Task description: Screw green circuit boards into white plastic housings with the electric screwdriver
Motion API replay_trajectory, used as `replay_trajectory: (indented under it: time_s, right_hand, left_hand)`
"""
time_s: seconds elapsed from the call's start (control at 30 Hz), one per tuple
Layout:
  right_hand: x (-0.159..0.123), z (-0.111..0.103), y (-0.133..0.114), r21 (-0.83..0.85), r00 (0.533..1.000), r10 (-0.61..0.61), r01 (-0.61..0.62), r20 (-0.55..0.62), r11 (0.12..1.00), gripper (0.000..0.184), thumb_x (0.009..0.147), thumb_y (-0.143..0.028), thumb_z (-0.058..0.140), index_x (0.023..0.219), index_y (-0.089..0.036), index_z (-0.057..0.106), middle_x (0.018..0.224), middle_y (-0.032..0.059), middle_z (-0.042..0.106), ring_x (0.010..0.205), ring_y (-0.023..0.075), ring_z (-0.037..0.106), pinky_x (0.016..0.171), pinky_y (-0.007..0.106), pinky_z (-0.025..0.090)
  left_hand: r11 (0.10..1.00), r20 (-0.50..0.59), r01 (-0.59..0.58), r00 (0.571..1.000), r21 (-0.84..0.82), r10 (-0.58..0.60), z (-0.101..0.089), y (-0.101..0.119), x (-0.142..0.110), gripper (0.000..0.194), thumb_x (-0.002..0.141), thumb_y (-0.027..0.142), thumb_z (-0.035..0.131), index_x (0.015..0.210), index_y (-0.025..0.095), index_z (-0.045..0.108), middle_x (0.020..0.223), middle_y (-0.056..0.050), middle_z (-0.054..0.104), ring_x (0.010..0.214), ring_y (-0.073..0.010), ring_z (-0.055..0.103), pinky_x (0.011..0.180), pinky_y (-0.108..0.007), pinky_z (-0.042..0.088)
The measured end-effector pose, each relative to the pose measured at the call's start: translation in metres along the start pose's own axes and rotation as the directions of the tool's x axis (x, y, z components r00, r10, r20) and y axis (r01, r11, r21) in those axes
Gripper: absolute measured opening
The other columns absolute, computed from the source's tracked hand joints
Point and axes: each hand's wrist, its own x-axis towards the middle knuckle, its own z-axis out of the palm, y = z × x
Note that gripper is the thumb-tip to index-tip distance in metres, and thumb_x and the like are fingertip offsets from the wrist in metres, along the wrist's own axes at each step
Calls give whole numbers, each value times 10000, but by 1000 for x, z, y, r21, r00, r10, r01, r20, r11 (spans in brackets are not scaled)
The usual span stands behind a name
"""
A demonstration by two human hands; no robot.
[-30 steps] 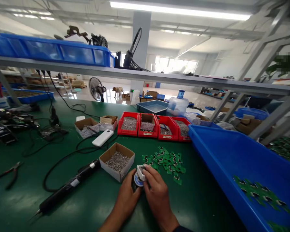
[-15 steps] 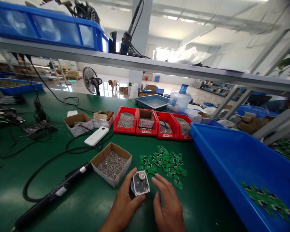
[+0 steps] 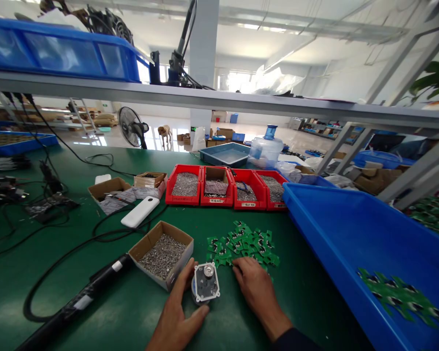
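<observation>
My left hand (image 3: 177,309) is closed around a small unit (image 3: 207,282) with a white square rim, a dark plate and a round metal piece on top. Its thumb is at the near side and its fingers are at the left. My right hand (image 3: 254,285) reaches to the near edge of a pile of green circuit boards (image 3: 249,241). Its fingers are bent together and point down, and their tips are hidden, so I cannot see what they pinch. Left of the unit stands a cardboard box (image 3: 186,253) of small metal screws.
A black electric screwdriver (image 3: 91,292) with a cable lies at left, near a white phone-like object (image 3: 141,212). Red bins (image 3: 183,200) of small parts line the back. A blue tray (image 3: 325,234) holding joined boards (image 3: 398,292) stands right. A shelf (image 3: 219,100) crosses above.
My right hand has moved from beside the unit forward to the circuit boards, its fingers now bent down. My left hand keeps the unit. The view has shifted slightly.
</observation>
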Motion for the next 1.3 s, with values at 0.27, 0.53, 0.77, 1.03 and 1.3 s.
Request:
replay_trajectory:
  time_s: [0.27, 0.53, 0.77, 1.03, 1.3]
  right_hand:
    - [-6, -40, -22, 626, 948, 242, -319, 207, 712, 398, 934, -442, 527, 1159, -176, 718, 892, 81, 687, 705, 206, 623, 608, 317, 506]
    - [1, -60, -77, 814, 897, -84, -350, 433, 464, 491, 831, -314, 716, 1288, -193, 582, 726, -46, 536, 589, 97, 475, 530, 205, 376]
    - [12, -52, -93, 804, 872, -124, -372, 474, 465, 560, 774, -183, 692, 1313, -182, 544, 676, -69, 566, 567, 99, 490, 544, 216, 364]
    - [16, -54, -84, 621, 946, -137, -79, 293, 780, 649, 797, -227, 719, 1414, -254, 520, 1196, 65, 667, 1058, 228, 631, 886, 352, 511]
    - [15, -33, -66, 521, 873, -305, 70, 380, 850, 748, 697, -163, 784, 1395, -251, 532, 1371, 59, 580, 1236, 237, 570, 1083, 345, 428]
  left_hand:
    - [941, -196, -296, 925, 164, 325, -2, 46, -4, 250, 849, 326, 711, 1089, 259, 735, 1161, -100, 704, 1119, -301, 635, 1030, -429, 492]
    - [897, 384, -393, 874, 202, 296, -23, 93, 14, 225, 937, 191, 589, 1112, 273, 704, 1041, -60, 717, 950, -196, 679, 851, -269, 535]
    - [879, 416, -343, 889, 331, 190, -36, 102, 12, 94, 896, 205, 637, 944, 241, 708, 853, -25, 723, 752, -164, 663, 704, -224, 504]
    - [921, 262, -69, 964, 383, -37, -45, 94, 15, 136, 884, 314, 602, 841, 201, 666, 800, -31, 686, 738, -186, 618, 689, -252, 467]
    - [889, 238, 102, 944, 447, -228, -30, 85, 32, 139, 850, 303, 560, 822, 178, 615, 755, -2, 599, 722, -175, 530, 664, -264, 380]
